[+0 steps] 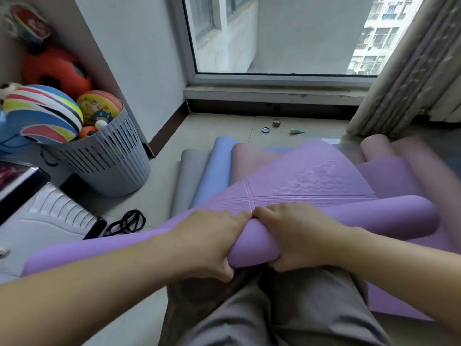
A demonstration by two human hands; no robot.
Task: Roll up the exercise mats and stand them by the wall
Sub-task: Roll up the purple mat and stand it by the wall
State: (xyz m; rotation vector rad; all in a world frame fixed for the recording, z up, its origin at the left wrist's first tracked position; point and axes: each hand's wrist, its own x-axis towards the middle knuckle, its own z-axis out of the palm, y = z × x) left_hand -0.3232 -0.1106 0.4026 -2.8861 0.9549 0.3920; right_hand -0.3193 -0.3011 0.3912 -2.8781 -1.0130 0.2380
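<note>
1. The left hand (209, 242) and right hand (296, 237) both grip the rolled part of a purple mat (306, 176), side by side over the person's lap.
2. Its unrolled end lies over grey, blue and pink mats (217, 166) on the pale tiled floor (219, 126).
3. A window (287, 33) and a curtain (409, 71) stand ahead; to the left, a slotted bin (112, 158) of balls stands by the wall (132, 58).

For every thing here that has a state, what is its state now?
Purple mat: partly rolled; near end rolled up, rest spread out.
Left hand: grips the rolled part.
Right hand: grips the rolled part.
Blue mat: unrolled, on the floor.
Grey mat: unrolled, on the floor.
Basket: upright, full of balls.
</note>
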